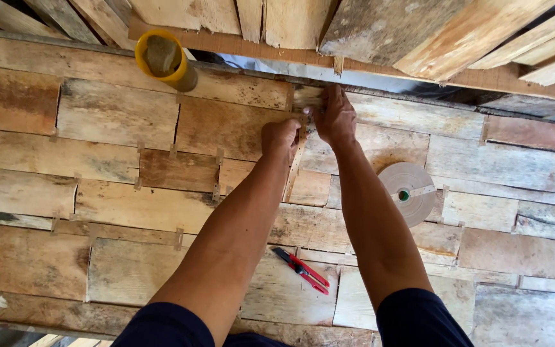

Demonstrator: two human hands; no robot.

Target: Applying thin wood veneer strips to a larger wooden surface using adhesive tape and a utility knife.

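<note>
Two hands meet at the far edge of the veneer sheets: the left hand (281,138) has its fingers curled shut on a thin tape strip (295,168), the right hand (334,119) presses its upper end flat. The strip's long axis runs toward the person; tape roll (408,191) lies right, red cutter (303,270) nearer
</note>
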